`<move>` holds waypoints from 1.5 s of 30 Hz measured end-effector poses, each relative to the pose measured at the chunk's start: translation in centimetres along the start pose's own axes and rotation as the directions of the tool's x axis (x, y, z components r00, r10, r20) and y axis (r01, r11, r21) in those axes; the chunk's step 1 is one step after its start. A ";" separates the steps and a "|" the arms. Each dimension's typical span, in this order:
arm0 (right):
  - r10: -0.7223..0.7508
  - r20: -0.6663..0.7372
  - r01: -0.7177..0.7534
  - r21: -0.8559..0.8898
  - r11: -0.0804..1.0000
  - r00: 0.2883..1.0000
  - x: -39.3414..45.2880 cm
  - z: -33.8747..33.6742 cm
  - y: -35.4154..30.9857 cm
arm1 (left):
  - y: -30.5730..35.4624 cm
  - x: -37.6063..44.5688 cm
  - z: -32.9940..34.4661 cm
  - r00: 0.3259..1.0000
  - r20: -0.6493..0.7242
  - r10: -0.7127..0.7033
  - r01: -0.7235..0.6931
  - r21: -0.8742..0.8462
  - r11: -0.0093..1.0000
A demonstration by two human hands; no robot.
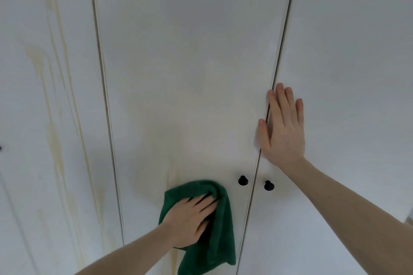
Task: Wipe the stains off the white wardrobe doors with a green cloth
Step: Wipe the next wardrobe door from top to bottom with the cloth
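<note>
A green cloth [220,232] lies bunched against the middle white wardrobe door [190,62], low on the panel. My left hand [190,219] presses it flat to the door with spread, nearly straight fingers. A faint yellowish stain [173,181] runs down just above and below the cloth. My right hand [282,127] rests flat and open on the seam between the middle door and the right door [348,51]. The left door [44,96] carries long yellow drip streaks [53,118].
Two small black knobs [243,180] [268,185] sit either side of the seam, right of the cloth and below my right hand. A dark gap [105,87] separates the left and middle doors. A third knob barely shows at the far left edge [0,147].
</note>
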State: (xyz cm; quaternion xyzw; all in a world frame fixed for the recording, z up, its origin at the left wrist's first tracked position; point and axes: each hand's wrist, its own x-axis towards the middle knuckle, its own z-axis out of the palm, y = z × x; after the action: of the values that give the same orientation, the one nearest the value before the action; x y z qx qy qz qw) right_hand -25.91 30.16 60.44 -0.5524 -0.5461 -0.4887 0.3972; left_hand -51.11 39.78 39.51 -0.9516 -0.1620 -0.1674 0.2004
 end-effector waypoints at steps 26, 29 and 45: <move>0.003 -0.050 -0.006 -0.052 0.999 0.999 -0.1 0.8 0.1 | 2.7 7.0 -2.1 0.927 -0.148 -0.345 0.317 -0.184 0.930; 0.010 -0.035 -0.012 -0.053 0.998 0.999 -0.1 0.8 0.0 | 3.8 5.2 -0.1 0.960 0.064 -0.273 0.280 -0.201 0.939; 0.006 0.296 -0.061 0.178 0.982 0.955 -6.0 -5.3 -4.4 | -2.8 1.5 -5.6 0.851 -0.238 -0.468 0.386 -0.323 0.864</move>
State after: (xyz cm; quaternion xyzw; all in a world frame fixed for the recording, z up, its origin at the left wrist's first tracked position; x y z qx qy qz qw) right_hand -30.44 24.06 55.24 -0.5888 -0.6327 -0.3412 0.3695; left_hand -52.27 40.08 45.84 -0.8708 -0.3140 -0.3747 0.0526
